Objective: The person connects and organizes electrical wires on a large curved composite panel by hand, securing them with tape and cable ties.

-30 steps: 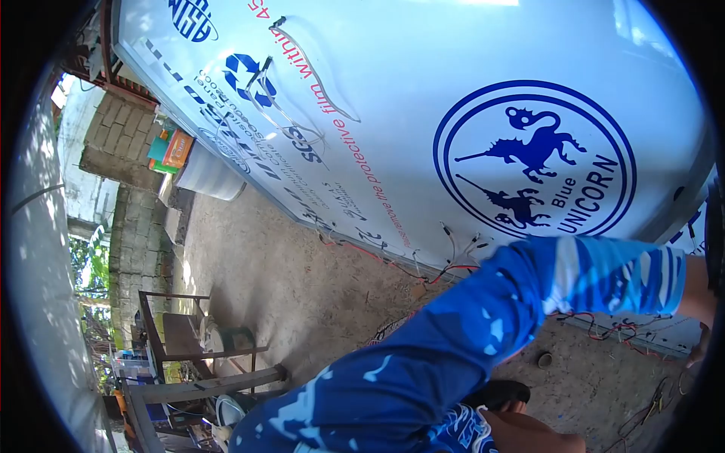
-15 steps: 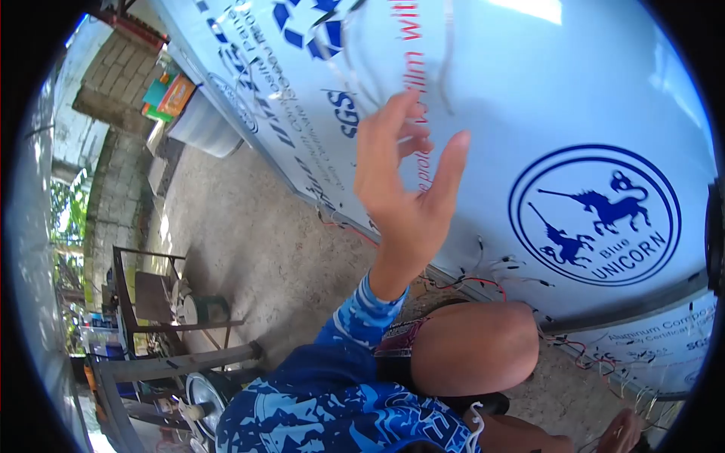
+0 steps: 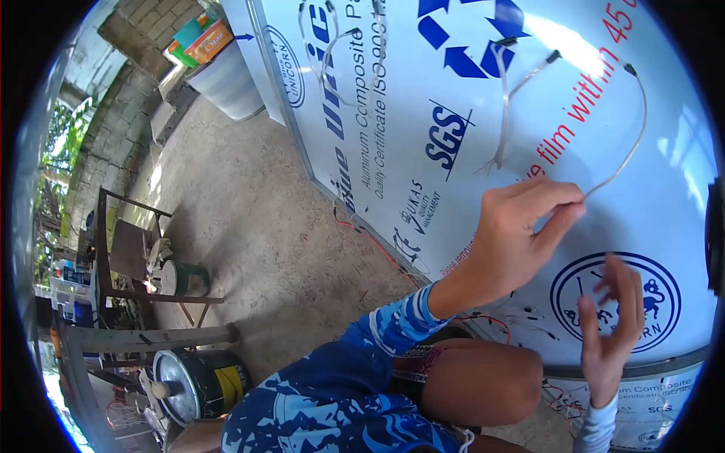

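My left hand pinches the end of a thin grey wire between thumb and fingertips. The wire curves up to a small black tip over a large white composite panel with blue and red print. Below and to the right, my right hand is open in front of the panel's unicorn logo, its fingers apart and slightly blurred. Above my left hand, a bundle of similar wires with black ends lies against the panel. More such wires are at the upper left.
Red and black wires run along the panel's lower edge near my knee. To the left are a concrete floor, a metal-framed stand, a lidded bucket and a pale tub with boxes on it.
My left hand has moved right and now holds a grey wire; it was raised with fingers apart. My right hand has come into view. The view has shifted, showing more of the panel.
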